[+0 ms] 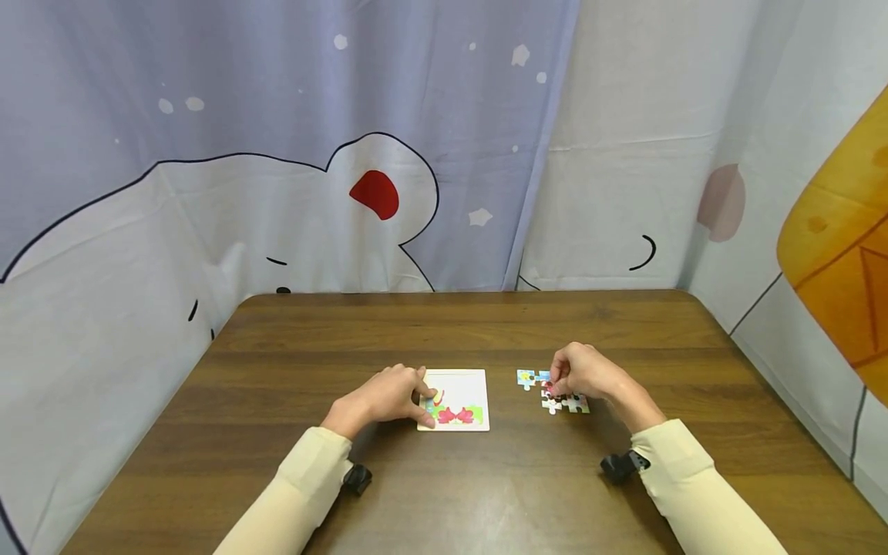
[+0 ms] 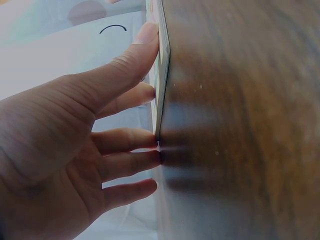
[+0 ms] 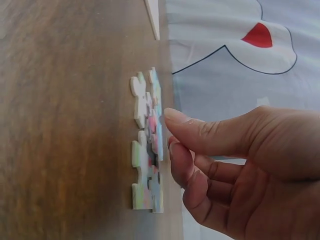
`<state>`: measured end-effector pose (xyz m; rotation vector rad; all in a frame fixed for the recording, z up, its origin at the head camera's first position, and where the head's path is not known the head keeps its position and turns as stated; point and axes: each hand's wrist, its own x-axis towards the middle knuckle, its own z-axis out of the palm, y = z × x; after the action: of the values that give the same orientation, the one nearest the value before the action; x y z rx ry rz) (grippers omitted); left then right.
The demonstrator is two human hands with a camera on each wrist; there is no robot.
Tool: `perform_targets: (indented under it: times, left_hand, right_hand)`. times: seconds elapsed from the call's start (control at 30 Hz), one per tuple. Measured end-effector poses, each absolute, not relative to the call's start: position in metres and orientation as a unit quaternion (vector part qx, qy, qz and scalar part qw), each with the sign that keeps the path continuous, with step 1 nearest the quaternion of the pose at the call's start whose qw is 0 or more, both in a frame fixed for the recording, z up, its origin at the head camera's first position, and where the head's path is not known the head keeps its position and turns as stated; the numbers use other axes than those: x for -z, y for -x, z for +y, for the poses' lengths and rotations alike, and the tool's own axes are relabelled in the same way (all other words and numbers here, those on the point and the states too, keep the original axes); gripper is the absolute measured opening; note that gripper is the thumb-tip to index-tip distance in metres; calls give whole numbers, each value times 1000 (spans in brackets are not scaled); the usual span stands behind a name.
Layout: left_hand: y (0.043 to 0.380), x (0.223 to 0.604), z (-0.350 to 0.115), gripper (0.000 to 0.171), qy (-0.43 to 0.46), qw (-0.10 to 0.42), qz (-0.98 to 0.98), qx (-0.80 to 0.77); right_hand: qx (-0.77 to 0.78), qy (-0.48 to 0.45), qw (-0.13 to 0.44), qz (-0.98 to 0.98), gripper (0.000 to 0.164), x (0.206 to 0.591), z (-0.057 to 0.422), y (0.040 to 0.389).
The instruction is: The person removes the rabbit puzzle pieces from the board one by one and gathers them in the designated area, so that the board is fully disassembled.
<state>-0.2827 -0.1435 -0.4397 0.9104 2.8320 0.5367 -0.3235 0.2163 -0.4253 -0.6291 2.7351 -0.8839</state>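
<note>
A white-framed puzzle board (image 1: 454, 385) lies on the table with pink and green pieces fitted along its near side. At its left edge rests my left hand (image 1: 388, 397), the thumb on the near corner and the fingers spread along the frame. Those fingers are fairly straight in the left wrist view. My right hand (image 1: 586, 374) is over a cluster of jigsaw pieces (image 1: 553, 405) to the right of the board. In the right wrist view, its thumb and index finger are bent close beside the pieces (image 3: 145, 150), with a small gap and nothing visible between the fingertips.
The brown wooden table (image 1: 486, 331) reaches back to a curtain (image 1: 451, 116) printed with cartoon animals. A blue jigsaw piece (image 1: 525, 378) lies at the left of the cluster. Black wrist cameras (image 1: 357, 479) sit at both cuffs.
</note>
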Motion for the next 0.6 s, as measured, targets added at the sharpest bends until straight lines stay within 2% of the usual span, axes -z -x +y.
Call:
perform_targets:
  times: [0.6]
  left_hand:
    - [284,439,-142,59,-275,46,944,-179]
  right_hand:
    - [348,202,96,910,11,417,215,323]
